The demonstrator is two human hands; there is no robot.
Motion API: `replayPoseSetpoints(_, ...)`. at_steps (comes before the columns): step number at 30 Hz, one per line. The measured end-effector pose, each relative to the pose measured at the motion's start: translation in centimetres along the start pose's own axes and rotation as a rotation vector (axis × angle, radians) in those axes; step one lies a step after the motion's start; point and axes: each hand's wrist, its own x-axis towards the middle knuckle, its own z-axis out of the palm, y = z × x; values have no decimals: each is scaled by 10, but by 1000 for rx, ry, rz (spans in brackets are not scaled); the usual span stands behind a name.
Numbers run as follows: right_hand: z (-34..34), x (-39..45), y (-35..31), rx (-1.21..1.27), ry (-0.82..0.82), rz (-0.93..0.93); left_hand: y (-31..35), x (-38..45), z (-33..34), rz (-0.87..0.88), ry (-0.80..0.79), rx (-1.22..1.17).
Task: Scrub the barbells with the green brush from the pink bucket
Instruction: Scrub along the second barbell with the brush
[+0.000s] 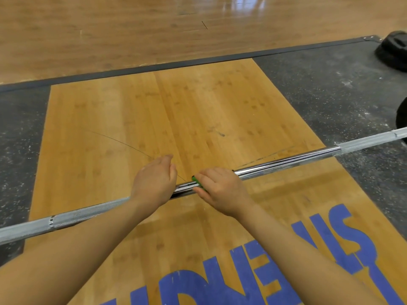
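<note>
A long steel barbell [286, 160] crosses the view from lower left to upper right, above a wooden lifting platform [154, 111]. My left hand [154, 181] curls round the bar near its smooth chrome middle. Just to the right, my right hand [220, 190] grips the green brush [196, 181] and holds it against the bar. Only a small green end of the brush shows beyond my fingers. The pink bucket is out of view.
Black rubber flooring [330, 89] flanks the platform on both sides. A black weight plate [394, 51] lies at the far right, and another plate [402, 115] sits on the bar's right end. Blue lettering [264, 271] marks the platform near me.
</note>
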Motion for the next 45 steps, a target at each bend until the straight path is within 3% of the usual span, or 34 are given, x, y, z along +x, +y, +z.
replayPoseSetpoints(6, -24, -23, 39, -71, 20, 97, 2, -2, -1, 20, -15, 13)
replayPoseSetpoints(16, -11, -13, 15, -48, 42, 100, 3, -1, -1, 36, -10, 42)
replayPoseSetpoints(25, -41, -43, 77, -119, 89, 243, 3, -1, 1, 54, -9, 36)
replayPoseSetpoints(33, -24, -29, 39, -48, 93, 243, 6, -3, 2, 25, -65, 59)
replayPoseSetpoints(40, -47, -31, 26, 124, 200, 508, 3, -3, 5, -60, -214, 64)
replayPoseSetpoints(45, -69, -39, 35, 103, 201, 526, 3, -13, 9, -42, -239, 63)
